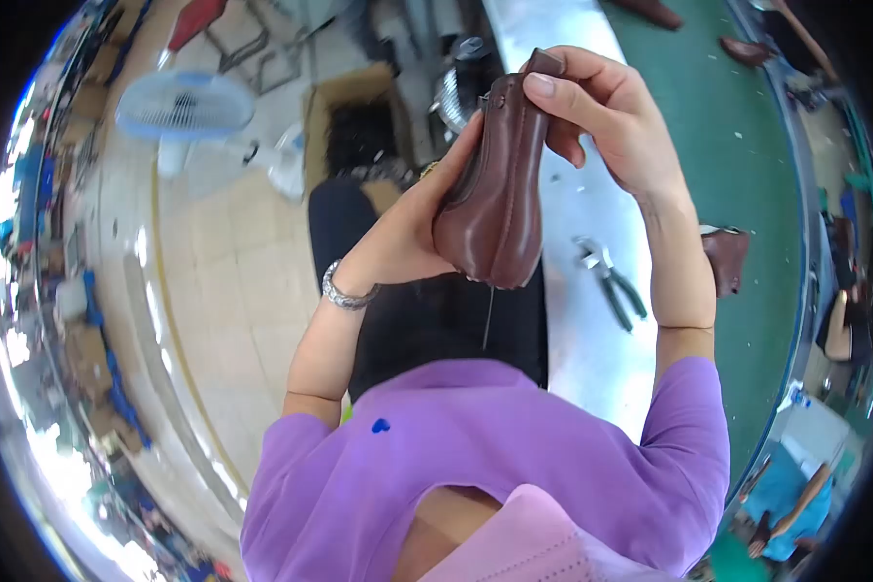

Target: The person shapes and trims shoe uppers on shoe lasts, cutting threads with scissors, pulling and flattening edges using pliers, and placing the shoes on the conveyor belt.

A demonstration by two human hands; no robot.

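A brown leather case (495, 209) with a rounded, bulging lower end and a stitched seam down its side is held up in front of me. My left hand (412, 228) is closed around the case from the left, its thumb lying along the edge. At the top, my right hand (611, 116) pinches a short leather tab (545, 63) between thumb and forefinger. A thin thread hangs below the case. Green-handled pliers (611, 286) lie on the shiny metal surface (592, 373) to the right of the case.
Beyond the metal surface runs a green worktable (757, 175) with another brown leather piece (727, 260) on it. An open cardboard box (359, 126) with dark contents stands ahead. A blue fan (184, 104) is at the left. Another person in blue (791, 500) sits at far right.
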